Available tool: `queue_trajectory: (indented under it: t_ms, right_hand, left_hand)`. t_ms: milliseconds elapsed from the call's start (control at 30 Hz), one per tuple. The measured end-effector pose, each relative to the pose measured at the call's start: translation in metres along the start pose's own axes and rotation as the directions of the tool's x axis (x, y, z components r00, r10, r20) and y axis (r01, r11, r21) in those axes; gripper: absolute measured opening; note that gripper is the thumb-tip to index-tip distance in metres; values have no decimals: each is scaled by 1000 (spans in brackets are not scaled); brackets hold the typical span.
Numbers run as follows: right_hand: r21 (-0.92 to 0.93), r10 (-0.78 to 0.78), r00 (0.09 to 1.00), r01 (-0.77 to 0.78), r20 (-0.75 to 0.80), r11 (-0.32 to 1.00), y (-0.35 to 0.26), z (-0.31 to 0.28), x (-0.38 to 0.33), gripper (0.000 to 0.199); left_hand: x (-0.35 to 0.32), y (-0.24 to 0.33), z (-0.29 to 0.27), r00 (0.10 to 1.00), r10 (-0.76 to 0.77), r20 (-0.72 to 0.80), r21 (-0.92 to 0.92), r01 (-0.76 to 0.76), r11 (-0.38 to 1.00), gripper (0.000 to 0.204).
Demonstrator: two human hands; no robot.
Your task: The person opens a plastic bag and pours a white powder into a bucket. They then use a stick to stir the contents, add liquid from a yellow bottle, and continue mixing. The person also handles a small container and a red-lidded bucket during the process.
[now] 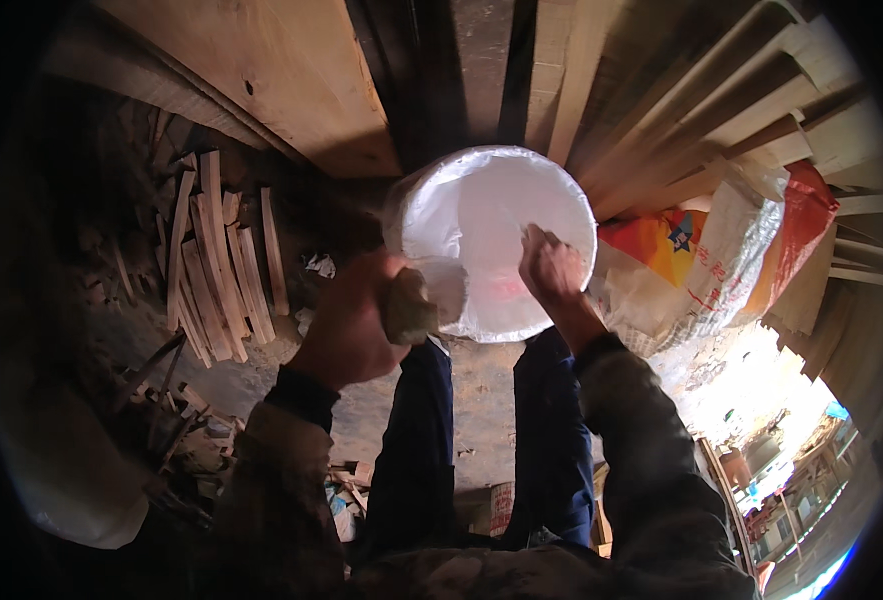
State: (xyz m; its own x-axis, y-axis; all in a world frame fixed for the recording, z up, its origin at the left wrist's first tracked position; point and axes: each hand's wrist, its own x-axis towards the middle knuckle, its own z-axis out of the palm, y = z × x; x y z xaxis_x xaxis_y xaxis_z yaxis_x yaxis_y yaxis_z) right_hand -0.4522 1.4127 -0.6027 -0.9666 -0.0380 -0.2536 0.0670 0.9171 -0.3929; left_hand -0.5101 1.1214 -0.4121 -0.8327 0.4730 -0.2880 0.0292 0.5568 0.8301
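Note:
A round white bucket (416, 215), its inside pale and its rim crinkled like a plastic lining, stands in front of my legs. My left hand (353, 318) is closed at the bucket's near left rim around a tan, blocky thing (409, 306). Beside that thing, a pale rounded shape lies against the bucket's inside; I cannot tell whether the two are joined. My right hand (553, 266) reaches over the near right rim with curled fingers held above the white inside. Whatever those fingers may pinch is too small or hidden to make out.
Thin wooden sticks (216, 265) lie in a pile at the left. A wide board (271, 70) leans at the far left, and long planks (731, 95) lean at the far right. White, orange and red woven sacks (736, 255) stand right of the bucket.

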Motion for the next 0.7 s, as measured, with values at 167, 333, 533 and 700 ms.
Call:
queue_trajectory:
  t_ms: [167, 333, 533, 700]
  right_hand:
    - [-138, 295, 913, -265, 284, 954, 9, 119, 75, 25]
    - [10, 249, 861, -283, 444, 959, 20, 138, 65, 26]
    - [313, 248, 921, -340, 299, 887, 8, 0, 19, 28]
    - [660, 274, 872, -487, 406, 572, -2, -118, -48, 29]
  left_hand:
    - [0, -8, -1, 999, 5, 35, 58, -7, 998, 55]
    - [-4, -12, 0, 1000, 2, -4, 83, -2, 997, 53]
    - [4, -2, -4, 1000, 18, -9, 66, -18, 998, 54]
    - [6, -1, -1, 1000, 14, 7, 44, -14, 999, 61]
